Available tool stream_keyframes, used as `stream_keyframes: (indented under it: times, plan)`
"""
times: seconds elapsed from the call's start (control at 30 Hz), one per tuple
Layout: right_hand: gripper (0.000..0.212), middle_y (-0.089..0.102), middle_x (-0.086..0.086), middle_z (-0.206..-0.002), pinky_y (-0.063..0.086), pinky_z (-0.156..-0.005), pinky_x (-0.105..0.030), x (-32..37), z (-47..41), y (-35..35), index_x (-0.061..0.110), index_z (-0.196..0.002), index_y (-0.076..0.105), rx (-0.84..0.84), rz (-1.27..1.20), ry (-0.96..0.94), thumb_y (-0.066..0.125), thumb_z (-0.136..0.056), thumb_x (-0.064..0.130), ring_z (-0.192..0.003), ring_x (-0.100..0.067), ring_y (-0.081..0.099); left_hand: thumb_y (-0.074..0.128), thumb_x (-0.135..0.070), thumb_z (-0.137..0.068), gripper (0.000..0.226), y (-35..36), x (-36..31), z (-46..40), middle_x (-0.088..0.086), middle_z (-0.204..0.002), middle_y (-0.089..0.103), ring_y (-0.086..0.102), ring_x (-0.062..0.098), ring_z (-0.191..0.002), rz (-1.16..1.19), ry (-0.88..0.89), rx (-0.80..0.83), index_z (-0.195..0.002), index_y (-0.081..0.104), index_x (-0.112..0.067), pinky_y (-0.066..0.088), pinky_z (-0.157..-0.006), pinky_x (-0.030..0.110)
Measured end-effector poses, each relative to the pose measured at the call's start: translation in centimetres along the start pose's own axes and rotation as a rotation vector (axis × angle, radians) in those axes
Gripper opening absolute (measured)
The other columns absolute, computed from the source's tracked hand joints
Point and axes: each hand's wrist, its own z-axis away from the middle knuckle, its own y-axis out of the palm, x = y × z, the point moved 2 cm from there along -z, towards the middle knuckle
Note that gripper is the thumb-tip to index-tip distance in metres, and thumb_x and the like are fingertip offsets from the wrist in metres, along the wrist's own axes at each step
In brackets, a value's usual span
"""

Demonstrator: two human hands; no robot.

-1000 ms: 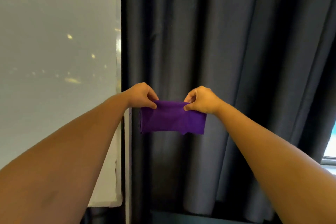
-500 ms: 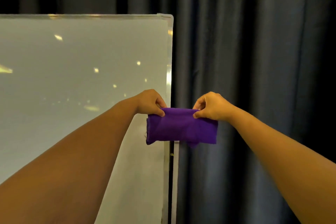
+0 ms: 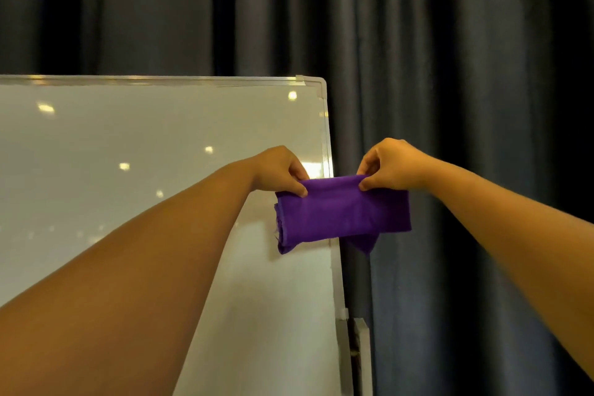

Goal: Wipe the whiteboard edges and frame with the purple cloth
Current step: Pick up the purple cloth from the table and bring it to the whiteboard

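Observation:
A folded purple cloth [image 3: 342, 212] hangs stretched between both hands, in front of the whiteboard's right edge. My left hand [image 3: 283, 169] pinches its upper left corner and my right hand [image 3: 390, 164] pinches its top edge further right. The whiteboard [image 3: 128, 154] fills the left half of the view, glossy with light reflections. Its silver frame [image 3: 325, 125] runs along the top and down the right side, with the top right corner in sight. Whether the cloth touches the frame cannot be told.
Dark grey pleated curtains [image 3: 466, 74] hang behind and to the right of the board. A white stand post [image 3: 361, 354] shows just right of the board's lower right edge.
The view has swung up and left, bringing the board's top edge and right corner into sight. Both hands keep their hold on the cloth, which now hangs over the board's right edge.

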Motion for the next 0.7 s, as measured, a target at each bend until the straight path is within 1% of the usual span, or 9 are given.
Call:
stream_keyframes:
  times: [0.13,0.17,0.27,0.3,0.33,0.4,0.47,0.57,0.7]
  plan:
    - [0.005,0.058,0.016,-0.070,0.038,-0.049,-0.011,-0.1,-2.4,-1.1,0.026,-0.079,0.069,-0.054,0.074,-0.011,0.072,-0.076,0.023,-0.067,-0.004,0.055,0.066,-0.011,-0.083,0.024,-1.5,0.3,-2.5,0.003,-0.089,0.065,0.061,0.010,-0.071,-0.057,0.027,-0.045,-0.107,0.069,-0.006,0.052,-0.056,0.013]
    - [0.006,0.059,0.015,-0.070,0.039,-0.051,-0.012,-0.1,-3.1,-1.6,0.024,-0.082,0.070,-0.087,0.092,-0.019,0.073,-0.076,0.023,-0.067,-0.004,0.055,0.066,-0.012,-0.083,0.024,-2.1,0.2,-3.3,0.003,-0.089,0.066,0.061,0.010,-0.070,-0.088,0.034,-0.067,-0.107,0.069,-0.007,0.051,-0.056,0.014]
    - [0.012,0.066,0.005,-0.079,0.050,-0.066,-0.026,0.2,-5.4,-3.7,0.020,-0.086,0.072,-0.226,0.175,-0.072,0.073,-0.074,0.021,-0.072,-0.009,0.057,0.066,-0.014,-0.084,0.024,-4.6,-0.3,-5.3,0.002,-0.088,0.066,0.060,0.009,-0.068,-0.174,0.053,-0.191,-0.107,0.070,-0.008,0.048,-0.052,0.013]
    - [0.013,0.068,0.002,-0.083,0.052,-0.070,-0.031,0.4,-6.2,-4.5,0.020,-0.087,0.072,-0.282,0.209,-0.093,0.072,-0.074,0.020,-0.075,-0.012,0.058,0.066,-0.015,-0.084,0.024,-5.6,-0.5,-5.9,0.002,-0.087,0.066,0.059,0.008,-0.067,-0.201,0.063,-0.253,-0.106,0.070,-0.008,0.047,-0.050,0.012]
    - [0.014,0.069,0.001,-0.087,0.051,-0.071,-0.032,0.6,-6.9,-5.2,0.020,-0.089,0.072,-0.348,0.242,-0.113,0.070,-0.075,0.020,-0.078,-0.014,0.058,0.066,-0.015,-0.084,0.023,-6.4,-0.7,-6.3,0.002,-0.087,0.066,0.058,0.008,-0.066,-0.226,0.077,-0.322,-0.106,0.070,-0.009,0.045,-0.049,0.012]
    - [0.015,0.070,-0.001,-0.091,0.045,-0.066,-0.032,0.8,-8.0,-6.0,0.021,-0.091,0.070,-0.505,0.329,-0.154,0.065,-0.077,0.021,-0.083,-0.021,0.060,0.065,-0.013,-0.084,0.022,-7.3,-0.9,-7.1,0.006,-0.090,0.069,0.058,0.010,-0.068,-0.277,0.115,-0.472,-0.104,0.071,-0.009,0.042,-0.054,0.012]
    - [0.016,0.068,-0.004,-0.095,0.040,-0.065,-0.032,0.5,-8.5,-5.3,0.020,-0.093,0.068,-0.614,0.445,-0.201,0.059,-0.080,0.022,-0.090,-0.027,0.060,0.064,-0.012,-0.084,0.022,-6.7,-0.5,-7.7,0.010,-0.095,0.070,0.057,0.014,-0.076,-0.296,0.142,-0.583,-0.104,0.070,-0.008,0.044,-0.062,0.019]
    - [0.018,0.064,-0.006,-0.099,0.041,-0.065,-0.035,-1.0,-8.7,-1.6,0.014,-0.097,0.064,-0.618,0.557,-0.266,0.052,-0.084,0.019,-0.096,-0.027,0.056,0.062,-0.013,-0.087,0.023,-3.7,1.2,-8.3,0.011,-0.102,0.068,0.053,0.014,-0.082,-0.318,0.134,-0.615,-0.108,0.068,-0.009,0.042,-0.074,0.025]
    - [0.016,0.062,-0.005,-0.099,0.048,-0.065,-0.037,-2.9,-7.9,2.8,0.013,-0.100,0.058,-0.618,0.481,-0.198,0.047,-0.089,0.018,-0.092,-0.024,0.054,0.057,-0.017,-0.090,0.023,-0.2,3.2,-8.4,0.010,-0.104,0.066,0.053,0.016,-0.087,-0.325,0.161,-0.637,-0.110,0.066,-0.011,0.041,-0.079,0.025]
